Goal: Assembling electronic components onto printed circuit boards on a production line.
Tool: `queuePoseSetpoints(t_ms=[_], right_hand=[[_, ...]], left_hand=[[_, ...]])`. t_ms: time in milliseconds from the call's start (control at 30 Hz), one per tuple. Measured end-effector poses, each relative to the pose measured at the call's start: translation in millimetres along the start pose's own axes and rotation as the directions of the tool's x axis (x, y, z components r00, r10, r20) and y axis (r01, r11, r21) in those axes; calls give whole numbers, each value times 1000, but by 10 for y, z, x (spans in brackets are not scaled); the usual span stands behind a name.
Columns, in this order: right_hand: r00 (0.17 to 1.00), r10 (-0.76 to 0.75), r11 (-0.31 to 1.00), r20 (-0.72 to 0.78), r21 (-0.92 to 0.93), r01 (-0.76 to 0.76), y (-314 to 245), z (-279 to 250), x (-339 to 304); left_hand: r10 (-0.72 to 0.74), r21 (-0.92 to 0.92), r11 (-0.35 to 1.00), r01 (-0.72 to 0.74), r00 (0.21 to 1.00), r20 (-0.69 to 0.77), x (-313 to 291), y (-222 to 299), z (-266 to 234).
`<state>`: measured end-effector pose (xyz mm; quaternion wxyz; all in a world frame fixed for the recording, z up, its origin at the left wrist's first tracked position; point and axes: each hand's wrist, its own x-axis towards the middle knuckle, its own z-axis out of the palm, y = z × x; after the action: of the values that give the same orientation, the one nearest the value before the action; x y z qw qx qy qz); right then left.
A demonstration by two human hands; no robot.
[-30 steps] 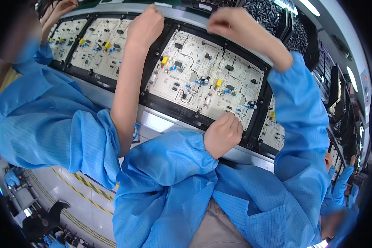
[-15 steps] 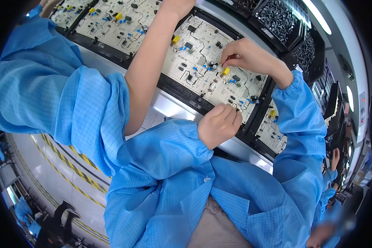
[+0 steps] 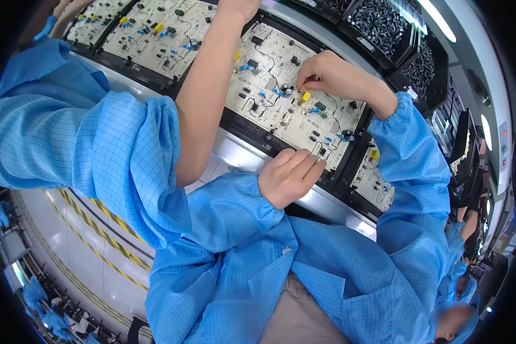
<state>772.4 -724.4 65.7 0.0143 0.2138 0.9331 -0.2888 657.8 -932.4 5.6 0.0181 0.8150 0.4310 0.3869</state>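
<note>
A pale circuit board (image 3: 269, 86) with small blue, black and yellow parts lies in a black frame (image 3: 252, 135) in front of me. My right hand (image 3: 329, 74) is over the board's middle. Its fingertips pinch a small dark part beside a yellow component (image 3: 305, 96). My left hand (image 3: 289, 175) rests as a loose fist on the frame's near edge, with nothing visible in it. A co-worker's bare forearm (image 3: 206, 97) crosses the board's left side from a blue sleeve (image 3: 97, 149). That co-worker's hand is cut off at the top edge.
A second board (image 3: 155, 28) lies to the left and a third (image 3: 372, 178) to the right on a metal rail (image 3: 327, 200). Black bins of small dark parts (image 3: 384, 23) stand behind. Yellow-black floor stripes (image 3: 92, 229) run at the lower left, with other blue-coated workers at the right edge.
My right hand has come down from the bins at the back onto the middle of the board. The left fist has stayed on the frame's edge. The view has tilted left.
</note>
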Motion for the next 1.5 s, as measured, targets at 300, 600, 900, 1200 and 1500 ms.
queuePoseSetpoints(t_ms=[300,600,900,1200,1500], right_hand=[[1000,-21,999,3,-50,21,3,-4,-5],[1000,-10,998,18,-61,11,-110,25,-30],[992,-83,949,95,-296,107,74,39,-30],[960,24,996,-279,93,2,-142,126,-108],[680,319,753,-661,-259,-605,687,-727,-1187]], left_hand=[[-3,-20,1000,3,1000,2,5,15,8],[-6,-115,993,2,999,-32,42,37,-47],[-91,-19,995,99,804,-588,1277,-234,-531],[-198,-168,979,117,753,-627,3057,-1705,51],[-331,456,850,263,941,74,3043,-2187,965]])
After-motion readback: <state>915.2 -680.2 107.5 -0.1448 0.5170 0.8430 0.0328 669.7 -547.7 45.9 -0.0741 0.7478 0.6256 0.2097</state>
